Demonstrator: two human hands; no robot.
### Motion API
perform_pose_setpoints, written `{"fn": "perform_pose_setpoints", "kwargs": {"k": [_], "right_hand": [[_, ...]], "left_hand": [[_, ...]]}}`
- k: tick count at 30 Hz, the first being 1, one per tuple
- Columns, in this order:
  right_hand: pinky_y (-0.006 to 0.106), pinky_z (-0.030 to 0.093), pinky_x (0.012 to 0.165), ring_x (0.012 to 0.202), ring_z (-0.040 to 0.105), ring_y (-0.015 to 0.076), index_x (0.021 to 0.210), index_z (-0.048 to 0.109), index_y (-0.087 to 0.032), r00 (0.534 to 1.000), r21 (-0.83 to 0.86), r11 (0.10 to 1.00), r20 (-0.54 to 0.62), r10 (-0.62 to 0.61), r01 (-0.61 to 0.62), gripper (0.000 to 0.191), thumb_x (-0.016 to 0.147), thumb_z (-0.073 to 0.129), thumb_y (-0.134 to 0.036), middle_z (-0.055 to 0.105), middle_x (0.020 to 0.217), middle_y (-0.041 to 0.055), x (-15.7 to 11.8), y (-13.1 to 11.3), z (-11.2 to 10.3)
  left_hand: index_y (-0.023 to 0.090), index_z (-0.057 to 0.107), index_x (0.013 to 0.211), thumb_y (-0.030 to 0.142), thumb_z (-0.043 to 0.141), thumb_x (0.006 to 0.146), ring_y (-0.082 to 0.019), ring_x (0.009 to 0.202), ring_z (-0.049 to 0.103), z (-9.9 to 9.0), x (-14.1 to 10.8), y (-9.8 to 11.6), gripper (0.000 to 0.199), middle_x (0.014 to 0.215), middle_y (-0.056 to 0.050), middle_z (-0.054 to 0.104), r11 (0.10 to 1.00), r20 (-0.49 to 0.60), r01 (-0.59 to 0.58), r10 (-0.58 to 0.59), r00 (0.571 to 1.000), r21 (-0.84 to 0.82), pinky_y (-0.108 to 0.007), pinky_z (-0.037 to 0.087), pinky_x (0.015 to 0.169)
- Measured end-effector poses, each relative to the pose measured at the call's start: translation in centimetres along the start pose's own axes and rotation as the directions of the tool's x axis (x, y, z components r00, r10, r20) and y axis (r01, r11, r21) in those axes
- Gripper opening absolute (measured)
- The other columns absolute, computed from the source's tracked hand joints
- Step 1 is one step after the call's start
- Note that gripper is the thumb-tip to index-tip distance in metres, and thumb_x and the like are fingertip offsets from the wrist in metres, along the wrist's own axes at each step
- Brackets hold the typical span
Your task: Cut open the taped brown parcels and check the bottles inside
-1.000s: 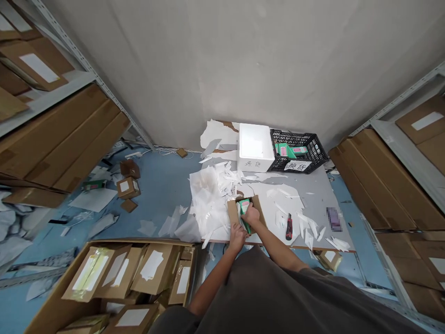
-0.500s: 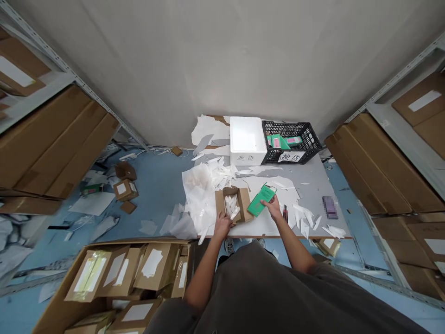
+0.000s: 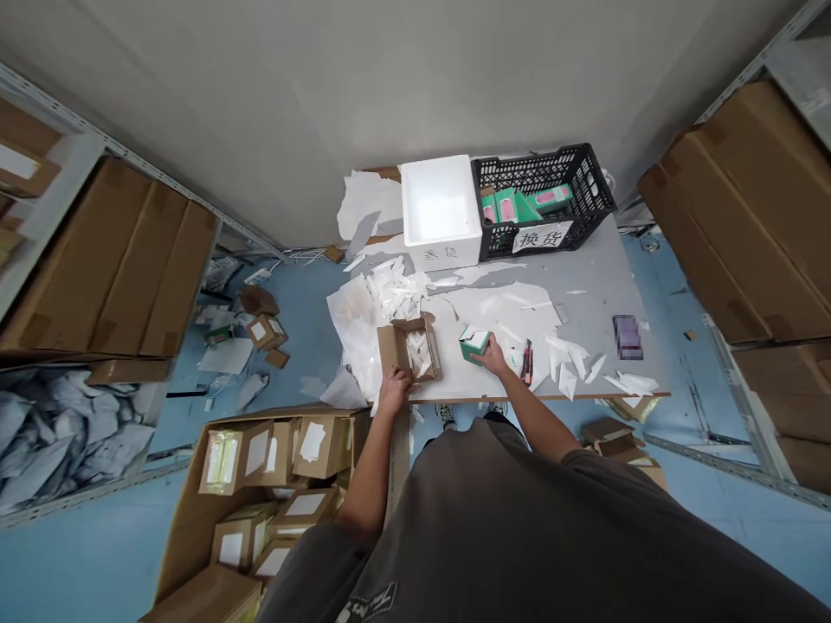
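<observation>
Holding a green box point(image 3: 473, 339) with a white-and-green end turned upward, you work over the near middle of the counter point(image 3: 594, 290), the box just right of the open carton point(image 3: 391, 348). Your right grip point(image 3: 494, 355) is closed on the box's near right side; whether the box rests on the counter or hangs just above it cannot be told. A firm but light hold on the side walls, clear of the end flaps, would likely spare the box a crease.

Your left grip point(image 3: 395, 388) curls at the carton's near left corner, touching it, though how tightly it pinches is unclear. Gentle downward pressure there should steady the carton, which sits close to the counter's near edge and could shift. White paper wads point(image 3: 419, 350) lie inside; any movement of the box is best made wide of the raised flaps.

A red-and-black cutter point(image 3: 526, 362) lies just right of your right wrist, worth minding. Torn paper point(image 3: 396, 290) litters the left side. Farther back, a white bin point(image 3: 441, 253) stands beside a black crate point(image 3: 497, 242) of green-and-pink packages point(image 3: 507, 208).
</observation>
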State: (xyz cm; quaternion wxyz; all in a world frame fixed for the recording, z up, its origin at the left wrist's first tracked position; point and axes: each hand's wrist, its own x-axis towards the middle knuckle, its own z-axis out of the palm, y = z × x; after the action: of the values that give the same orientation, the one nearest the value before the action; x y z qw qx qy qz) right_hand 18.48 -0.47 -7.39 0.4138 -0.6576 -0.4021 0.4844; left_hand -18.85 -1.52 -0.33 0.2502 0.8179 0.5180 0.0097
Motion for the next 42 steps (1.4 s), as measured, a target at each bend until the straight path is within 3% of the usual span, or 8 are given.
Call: {"fn": "perform_pose_setpoints", "kwargs": {"k": [3, 7, 13, 25, 30, 35, 39, 42], "right_hand": [[0.05, 0.056, 0.104, 0.12, 0.069, 0.0336, 0.126, 0.06, -0.025, 0.998, -0.051, 0.997, 0.035, 0.056, -0.054, 0.07, 0.063, 0.088, -0.04, 0.076, 0.125, 0.0083, -1.4, -0.2, -0.7], [0.047, 0.057, 0.103, 0.119, 0.07, 0.0324, 0.13, 0.061, -0.024, 0.996, -0.064, 0.996, 0.059, 0.069, -0.065, 0.071, 0.064, 0.086, -0.033, 0.077, 0.124, 0.0073, -2.3, -0.7, -1.3], [0.035, 0.057, 0.096, 0.107, 0.072, 0.027, 0.132, 0.059, -0.024, 0.988, -0.219, 0.976, 0.15, 0.041, -0.007, 0.07, 0.066, 0.081, -0.033, 0.077, 0.117, 0.0034, -1.5, -0.7, -2.6], [0.031, 0.054, 0.098, 0.104, 0.07, 0.0232, 0.124, 0.062, -0.02, 0.98, -0.216, 0.973, 0.197, -0.04, 0.083, 0.056, 0.069, 0.068, -0.027, 0.076, 0.114, 0.0037, -1.2, -0.4, -3.0], [0.04, 0.05, 0.115, 0.13, 0.064, 0.0267, 0.135, 0.06, -0.019, 0.978, -0.228, 0.966, 0.191, -0.082, 0.125, 0.07, 0.067, 0.072, -0.029, 0.068, 0.141, 0.0119, -0.9, 0.1, -3.1], [0.044, 0.06, 0.105, 0.126, 0.069, 0.0286, 0.143, 0.055, -0.02, 0.96, -0.098, 0.956, -0.084, 0.269, -0.276, 0.075, 0.073, 0.076, -0.039, 0.067, 0.142, 0.0163, -4.0, 0.7, -4.7], [0.042, 0.066, 0.083, 0.109, 0.077, 0.0296, 0.128, 0.061, -0.019, 0.836, 0.146, 0.824, 0.138, 0.531, -0.547, 0.059, 0.09, 0.066, -0.063, 0.075, 0.119, 0.0173, -7.0, -0.2, -4.5], [0.042, 0.067, 0.081, 0.108, 0.078, 0.0301, 0.124, 0.065, -0.022, 0.882, 0.266, 0.844, 0.214, 0.419, -0.466, 0.059, 0.097, 0.057, -0.074, 0.077, 0.11, 0.0152, -7.2, -2.5, -3.2]], "left_hand": [[0.027, 0.085, 0.108, 0.018, 0.068, 0.088, -0.033, 0.123, 0.062, -1.4, 0.2, 2.6, 0.028, 0.117, -0.01, 0.077, 0.997, -0.057, 0.083, -0.083, 0.995, -0.008, -0.044, 0.05, 0.11], [0.025, 0.076, 0.137, 0.026, 0.061, 0.101, -0.033, 0.128, 0.063, -0.8, 4.0, 10.3, 0.039, 0.134, -0.013, 0.071, 0.984, -0.269, 0.135, -0.162, 0.949, -0.114, -0.043, 0.05, 0.112], [0.022, 0.058, 0.157, 0.036, 0.076, 0.096, -0.037, 0.136, 0.058, 3.2, 11.7, 19.8, 0.065, 0.149, -0.018, 0.059, 0.978, -0.082, 0.09, -0.107, 0.991, -0.189, -0.044, 0.05, 0.112], [0.025, 0.042, 0.167, 0.051, 0.087, 0.087, -0.042, 0.139, 0.057, 5.9, 11.8, 20.9, 0.096, 0.166, -0.023, 0.042, 0.975, -0.033, 0.15, -0.157, 0.987, -0.167, -0.048, 0.047, 0.114], [0.026, 0.05, 0.162, 0.037, 0.078, 0.093, -0.039, 0.127, 0.065, 6.9, 12.9, 22.1, 0.076, 0.149, -0.021, 0.054, 0.936, -0.082, 0.279, -0.302, 0.95, -0.216, -0.046, 0.051, 0.106], [0.022, 0.053, 0.159, 0.042, 0.074, 0.095, -0.037, 0.127, 0.066, 6.5, 11.8, 19.8, 0.07, 0.143, -0.02, 0.06, 0.847, -0.202, 0.339, -0.447, 0.872, -0.41, -0.045, 0.053, 0.108], [0.02, 0.046, 0.163, 0.039, 0.069, 0.099, -0.031, 0.135, 0.064, 6.3, 10.5, 18.0, 0.071, 0.148, -0.018, 0.063, 0.67, -0.246, 0.278, -0.576, 0.78, -0.689, -0.043, 0.053, 0.114], [0.024, 0.033, 0.17, 0.039, 0.063, 0.104, -0.024, 0.131, 0.069, 6.9, 9.7, 18.3, 0.074, 0.152, -0.016, 0.064, 0.473, -0.171, 0.161, -0.583, 0.794, -0.866, -0.038, 0.058, 0.108]]}}
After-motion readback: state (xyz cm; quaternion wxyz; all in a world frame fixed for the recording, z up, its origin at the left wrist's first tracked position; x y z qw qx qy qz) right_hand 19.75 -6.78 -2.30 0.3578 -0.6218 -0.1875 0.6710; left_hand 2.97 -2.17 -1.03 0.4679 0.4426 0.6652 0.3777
